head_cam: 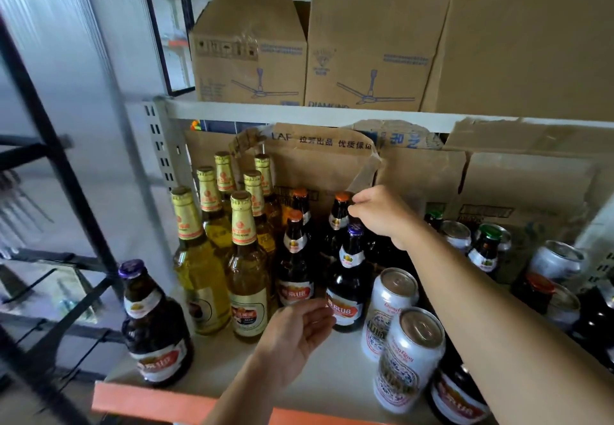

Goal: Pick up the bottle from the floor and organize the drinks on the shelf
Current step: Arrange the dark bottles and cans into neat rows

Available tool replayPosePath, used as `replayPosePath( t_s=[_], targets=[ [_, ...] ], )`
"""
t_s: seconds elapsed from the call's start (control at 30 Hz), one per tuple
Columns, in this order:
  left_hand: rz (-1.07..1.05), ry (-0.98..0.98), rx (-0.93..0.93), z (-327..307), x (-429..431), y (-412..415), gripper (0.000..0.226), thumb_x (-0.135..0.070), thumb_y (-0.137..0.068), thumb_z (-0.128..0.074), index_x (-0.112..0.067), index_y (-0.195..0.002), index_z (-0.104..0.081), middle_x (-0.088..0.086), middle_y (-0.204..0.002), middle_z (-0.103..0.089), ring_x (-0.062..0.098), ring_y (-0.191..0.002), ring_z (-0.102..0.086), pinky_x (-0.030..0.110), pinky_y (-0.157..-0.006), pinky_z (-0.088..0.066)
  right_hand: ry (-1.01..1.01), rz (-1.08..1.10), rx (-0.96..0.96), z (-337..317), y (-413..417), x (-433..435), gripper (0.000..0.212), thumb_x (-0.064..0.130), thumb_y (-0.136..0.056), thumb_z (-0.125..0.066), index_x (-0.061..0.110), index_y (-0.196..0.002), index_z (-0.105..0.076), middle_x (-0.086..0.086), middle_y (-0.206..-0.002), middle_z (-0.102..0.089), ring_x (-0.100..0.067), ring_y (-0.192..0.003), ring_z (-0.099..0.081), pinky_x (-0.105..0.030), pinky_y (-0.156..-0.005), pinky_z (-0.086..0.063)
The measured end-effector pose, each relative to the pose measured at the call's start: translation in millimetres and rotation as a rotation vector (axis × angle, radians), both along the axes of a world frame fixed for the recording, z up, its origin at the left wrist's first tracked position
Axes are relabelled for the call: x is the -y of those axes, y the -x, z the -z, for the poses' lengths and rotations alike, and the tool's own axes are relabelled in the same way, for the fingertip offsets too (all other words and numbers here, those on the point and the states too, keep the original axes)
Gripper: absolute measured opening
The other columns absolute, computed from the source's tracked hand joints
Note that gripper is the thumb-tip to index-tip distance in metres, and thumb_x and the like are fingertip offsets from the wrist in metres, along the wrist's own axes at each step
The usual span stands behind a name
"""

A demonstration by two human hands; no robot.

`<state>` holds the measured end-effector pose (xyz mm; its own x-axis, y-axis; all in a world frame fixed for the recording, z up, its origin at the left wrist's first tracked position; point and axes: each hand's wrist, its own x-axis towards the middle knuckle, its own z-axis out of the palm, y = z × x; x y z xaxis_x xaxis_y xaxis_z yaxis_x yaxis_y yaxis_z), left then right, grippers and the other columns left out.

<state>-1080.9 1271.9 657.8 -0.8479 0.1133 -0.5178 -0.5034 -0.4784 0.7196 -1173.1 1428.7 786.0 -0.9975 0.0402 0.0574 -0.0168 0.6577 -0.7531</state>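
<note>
Both hands are at the grey shelf board with the orange front rail (149,401). The right hand (382,215) reaches to the back, fingers curled, thumb and forefinger pinching the top of a dark brown glass bottle with an orange cap (339,217). The left hand (299,328) hangs lower, fingers loose and spread, its tips just beside the label of a dark brown bottle with a purple cap (349,278); whether they touch I cannot tell. Left of these stand tall clear bottles with gold foil necks (247,258), and another purple-capped dark bottle (153,321) stands alone at the front left corner. White drink cans (410,355) stand to the right, brown cardboard boxes (319,165) behind.
</note>
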Motion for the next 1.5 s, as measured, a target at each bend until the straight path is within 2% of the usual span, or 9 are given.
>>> replayPosePath(
  t_s=[0.07,0.13,0.27,0.4,0.7,0.87,1.03,1.3,1.5],
  targets=[
    [0.004,0.004,0.002,5,4,2,0.021,-0.008,-0.086,-0.058,0.005,-0.099,-0.068,0.022,-0.098,-0.072,0.03,-0.088,-0.068,0.035,-0.08,-0.056,-0.008,-0.012,0.062,1,8,3,0.029,0.015,-0.088,-0.058,-0.004,-0.109,-0.065,-0.009,-0.066,-0.055,-0.017,-0.051,-0.047,-0.024,-0.041,-0.038],
    [-0.002,0.008,0.021,11,8,2,0.02,-0.007,-0.085,-0.059,0.005,-0.098,-0.068,0.021,-0.094,-0.073,0.029,-0.085,-0.069,0.034,-0.075,-0.057,-0.024,-0.017,0.078,4,17,5,0.026,0.016,-0.088,-0.059,0.004,-0.11,-0.066,0.0,-0.066,-0.051,-0.011,-0.053,-0.044,-0.017,-0.037,-0.032],
    [-0.021,0.003,0.068,21,16,3,0.018,-0.005,-0.086,-0.058,0.006,-0.094,-0.068,0.02,-0.083,-0.073,0.029,-0.076,-0.068,0.034,-0.071,-0.056,-0.005,-0.063,0.095,8,34,10,0.05,0.016,-0.089,-0.061,0.015,-0.137,-0.051,-0.005,-0.12,-0.059,-0.02,-0.098,-0.056,-0.028,-0.079,-0.044],
    [-0.013,0.005,0.083,24,21,2,0.019,-0.006,-0.088,-0.055,0.006,-0.094,-0.068,0.018,-0.075,-0.072,0.029,-0.074,-0.067,0.031,-0.067,-0.055,-0.153,-0.093,0.101,8,51,18,0.061,0.019,-0.09,-0.06,0.015,-0.147,-0.038,-0.008,-0.148,-0.042,-0.026,-0.126,-0.047,-0.029,-0.09,-0.041],
    [-0.045,-0.016,0.095,25,34,-1,0.02,-0.005,-0.088,-0.054,0.007,-0.09,-0.07,0.022,-0.082,-0.072,0.031,-0.075,-0.068,0.032,-0.066,-0.056,-0.375,0.049,-0.071,15,58,24,0.02,0.023,-0.084,-0.074,0.015,-0.097,-0.062,-0.011,-0.108,-0.066,-0.029,-0.097,-0.062,-0.033,-0.078,-0.05],
    [-0.025,-0.017,0.081,20,33,0,0.019,-0.005,-0.085,-0.059,0.008,-0.093,-0.069,0.022,-0.083,-0.072,0.031,-0.078,-0.068,0.035,-0.073,-0.056,-0.324,0.119,-0.218,11,53,20,0.021,0.025,-0.086,-0.071,0.016,-0.105,-0.065,-0.007,-0.111,-0.067,-0.027,-0.102,-0.062,-0.03,-0.079,-0.048],
    [-0.015,-0.03,-0.022,7,27,5,0.02,-0.006,-0.086,-0.059,0.005,-0.1,-0.068,0.019,-0.085,-0.071,0.029,-0.084,-0.066,0.032,-0.071,-0.057,-0.298,0.16,-0.468,-26,33,15,0.013,0.025,-0.091,-0.064,0.022,-0.103,-0.062,-0.003,-0.106,-0.067,-0.019,-0.083,-0.052,-0.027,-0.07,-0.037],
    [-0.046,-0.1,-0.172,-43,6,24,0.025,-0.01,-0.093,-0.051,0.002,-0.112,-0.061,0.018,-0.106,-0.069,0.027,-0.097,-0.067,0.026,-0.069,-0.055,-0.157,0.138,-0.784,-89,-21,8,0.015,0.019,-0.093,-0.059,0.016,-0.107,-0.064,-0.001,-0.104,-0.068,-0.019,-0.093,-0.06,-0.022,-0.074,-0.038],
    [-0.062,-0.226,-0.357,-67,11,26,0.033,-0.019,-0.096,-0.048,-0.008,-0.127,-0.052,0.011,-0.123,-0.064,0.021,-0.113,-0.06,0.03,-0.09,-0.048,-0.014,0.067,-0.925,-109,-43,10,0.013,0.018,-0.088,-0.061,0.016,-0.099,-0.066,0.012,-0.087,-0.06,-0.004,-0.08,-0.053,0.002,-0.064,-0.032]
  ],
)
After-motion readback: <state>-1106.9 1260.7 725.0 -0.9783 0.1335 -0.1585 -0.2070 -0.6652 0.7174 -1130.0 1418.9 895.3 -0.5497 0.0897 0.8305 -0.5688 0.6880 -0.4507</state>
